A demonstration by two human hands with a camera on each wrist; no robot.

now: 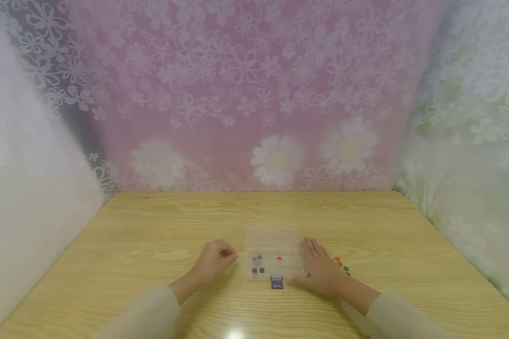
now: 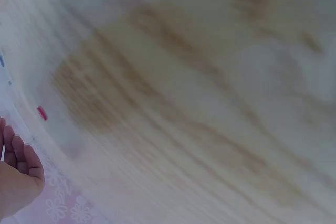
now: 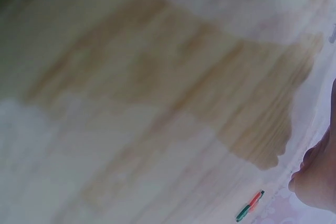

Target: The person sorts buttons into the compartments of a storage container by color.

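A clear plastic box with compartments lies on the table between the hands, its see-through lid apparently raised at the back. Several dark round pieces are in its left part, and a red piece shows near the middle. My left hand is just left of the box, fingers loosely curled, thumb and index tips close together; nothing shows between them. Along the box's right side my right hand rests with straight fingers, thumb by the front edge. A small purple label-like piece with pale lettering sits at the box's front.
Beyond my right hand lie orange pieces and green pieces on the wooden table. A pink flowered curtain hangs behind the table, with pale cloth on both sides.
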